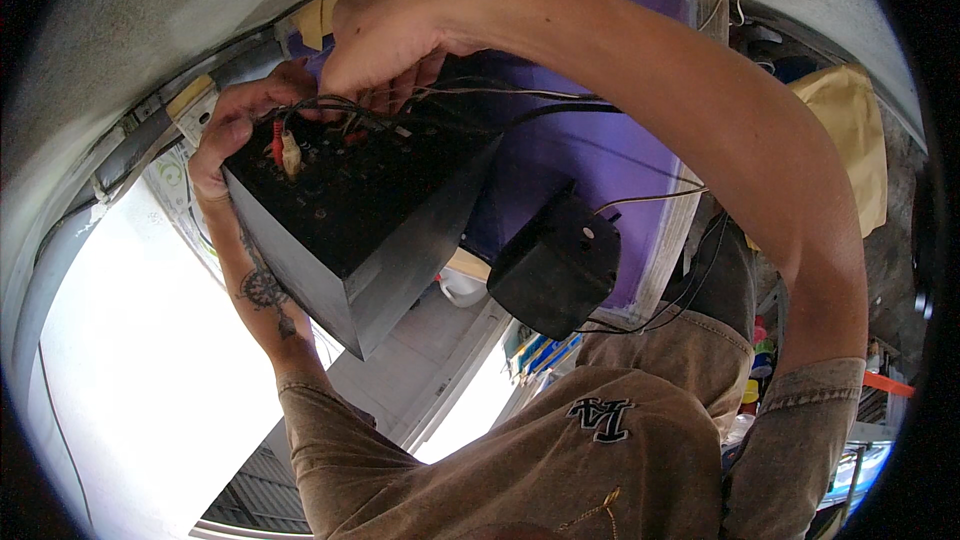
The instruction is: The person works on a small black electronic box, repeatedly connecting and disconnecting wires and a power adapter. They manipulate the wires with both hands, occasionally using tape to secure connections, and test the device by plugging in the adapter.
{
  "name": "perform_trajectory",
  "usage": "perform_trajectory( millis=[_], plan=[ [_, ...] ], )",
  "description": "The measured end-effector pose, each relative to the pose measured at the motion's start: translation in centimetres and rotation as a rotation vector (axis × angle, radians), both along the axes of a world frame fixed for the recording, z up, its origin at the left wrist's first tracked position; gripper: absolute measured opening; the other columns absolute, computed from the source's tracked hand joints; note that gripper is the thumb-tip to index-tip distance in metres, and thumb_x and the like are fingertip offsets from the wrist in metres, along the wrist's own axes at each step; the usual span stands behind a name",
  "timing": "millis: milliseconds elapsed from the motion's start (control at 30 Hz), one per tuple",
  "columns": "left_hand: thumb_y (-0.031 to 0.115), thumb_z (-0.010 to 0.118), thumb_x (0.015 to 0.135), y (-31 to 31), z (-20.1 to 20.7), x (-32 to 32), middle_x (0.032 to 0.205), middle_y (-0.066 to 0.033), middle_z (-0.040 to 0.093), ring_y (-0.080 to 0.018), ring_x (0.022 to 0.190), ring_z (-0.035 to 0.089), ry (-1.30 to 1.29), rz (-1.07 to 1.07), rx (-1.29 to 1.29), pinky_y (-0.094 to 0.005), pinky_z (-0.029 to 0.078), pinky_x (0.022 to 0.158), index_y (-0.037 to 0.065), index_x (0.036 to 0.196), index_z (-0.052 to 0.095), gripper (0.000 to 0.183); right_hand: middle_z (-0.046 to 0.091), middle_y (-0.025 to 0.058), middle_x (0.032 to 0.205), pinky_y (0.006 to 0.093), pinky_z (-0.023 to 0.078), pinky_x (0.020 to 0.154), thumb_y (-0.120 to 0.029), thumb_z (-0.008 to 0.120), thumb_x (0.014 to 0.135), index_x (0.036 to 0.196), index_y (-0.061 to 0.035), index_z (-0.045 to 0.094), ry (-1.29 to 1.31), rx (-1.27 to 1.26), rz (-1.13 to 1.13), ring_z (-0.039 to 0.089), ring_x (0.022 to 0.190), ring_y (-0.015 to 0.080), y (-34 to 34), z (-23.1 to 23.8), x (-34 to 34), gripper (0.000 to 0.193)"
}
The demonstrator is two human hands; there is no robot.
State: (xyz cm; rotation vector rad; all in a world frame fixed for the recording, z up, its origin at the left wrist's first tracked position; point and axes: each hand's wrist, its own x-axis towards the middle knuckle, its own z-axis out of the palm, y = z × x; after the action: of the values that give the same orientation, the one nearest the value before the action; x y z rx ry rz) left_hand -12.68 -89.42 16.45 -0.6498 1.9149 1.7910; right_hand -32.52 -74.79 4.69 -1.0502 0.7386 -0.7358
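A large black box (392, 275), with audio sockets on its upturned panel (330, 195), is tilted in front of me. My left hand (235, 125) is wrapped round the panel's far left corner and steadies the box. Reaching over from the right, my right hand (385, 70) has its fingers bent down at the panel's far edge, among thin wires; what the fingertips pinch is hidden. A red plug (278, 144) and a pale yellowish plug (291, 154) sit in the panel near my left hand. Black cables (450, 120) run across the panel to the right.
A smaller black box (555, 265), wired by a thin cord, lies to the right on a purple surface (655, 70) with a pale frame. Yellowish paper or cloth (845, 140) hangs at the far right. A white multi-socket strip (195, 115) is beyond my left hand.
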Motion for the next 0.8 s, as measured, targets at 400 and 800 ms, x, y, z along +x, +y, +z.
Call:
perform_trajectory(
  millis=[400,800],
  plan=[
    [0.056,0.06,0.079,-0.2,0.05,0.42,0.115,-0.0232,0.067,-0.0328,0.113,0.062,0.015,0.018,-0.017,-0.041,0.041,0.104,-0.011,0.112,0.069,0.075,0.076,0.0096,0.09,0.0351,0.058,0.079,-0.036,0.076,0.083,0.097,-0.0031,0.078,-0.072,-0.001,-0.049,0.074,0.083,0.0217,0.34,-0.07,0.15,0.035],
    [0.057,0.059,0.081,-0.23,0.08,0.7,0.114,-0.0233,0.067,-0.0329,0.111,0.062,0.026,0.01,-0.043,-0.0408,0.041,0.103,-0.011,0.113,0.069,0.076,0.062,-0.0007,0.074,0.0361,0.055,0.07,-0.038,0.07,0.088,0.079,-0.0188,0.064,-0.035,0.012,-0.003,0.063,0.07,0.0179,-0.4,-0.22,0.73,0.022]
  ],
)
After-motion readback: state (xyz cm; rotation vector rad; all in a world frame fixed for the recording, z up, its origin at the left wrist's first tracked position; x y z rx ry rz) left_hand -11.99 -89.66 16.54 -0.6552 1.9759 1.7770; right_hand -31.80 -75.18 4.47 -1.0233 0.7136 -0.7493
